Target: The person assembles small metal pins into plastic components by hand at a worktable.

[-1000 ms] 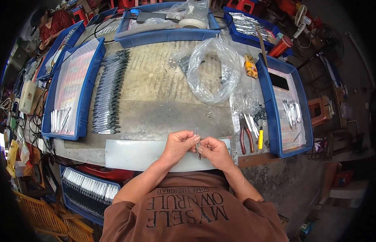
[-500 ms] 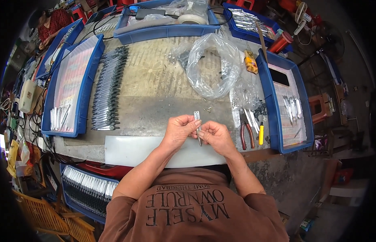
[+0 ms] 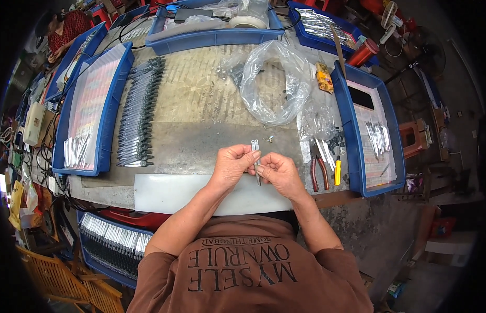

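While the left hand and right hand firmly pinch 1 metal piece, the aligned row seems done, the loose strips pending.

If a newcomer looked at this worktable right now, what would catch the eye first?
Probably the long row of dark slim rods, left of centre on the worktable. Next, perhaps, the clear plastic bag right of centre. Low in the middle, the left hand and right hand hold a slim metal piece.
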Available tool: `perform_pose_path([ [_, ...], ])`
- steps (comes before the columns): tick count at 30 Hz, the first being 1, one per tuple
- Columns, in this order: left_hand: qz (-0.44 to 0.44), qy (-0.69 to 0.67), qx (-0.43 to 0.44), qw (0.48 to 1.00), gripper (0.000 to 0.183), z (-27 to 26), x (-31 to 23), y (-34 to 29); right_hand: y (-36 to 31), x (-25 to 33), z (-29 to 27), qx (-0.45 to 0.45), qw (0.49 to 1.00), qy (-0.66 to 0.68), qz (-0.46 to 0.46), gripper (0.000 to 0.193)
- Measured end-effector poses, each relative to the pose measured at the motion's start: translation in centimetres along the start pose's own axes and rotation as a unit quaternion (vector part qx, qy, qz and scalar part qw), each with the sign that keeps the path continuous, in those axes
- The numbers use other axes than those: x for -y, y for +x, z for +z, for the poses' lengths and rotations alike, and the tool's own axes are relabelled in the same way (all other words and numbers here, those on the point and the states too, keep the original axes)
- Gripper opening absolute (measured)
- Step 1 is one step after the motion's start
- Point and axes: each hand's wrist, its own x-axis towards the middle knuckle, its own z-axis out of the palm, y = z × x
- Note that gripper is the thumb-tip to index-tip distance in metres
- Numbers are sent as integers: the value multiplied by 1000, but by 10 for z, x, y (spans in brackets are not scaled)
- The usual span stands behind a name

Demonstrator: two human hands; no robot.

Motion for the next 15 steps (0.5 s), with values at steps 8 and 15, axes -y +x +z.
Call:
perform_pose_path([
  [8, 44, 5, 2, 999, 12, 0, 4, -2, 0, -9, 0, 2, 1000, 11, -16, 9],
  [15, 49, 2, 1, 999, 11, 1, 1, -2, 0, -7, 1, 1, 1000, 8, -16, 10],
])
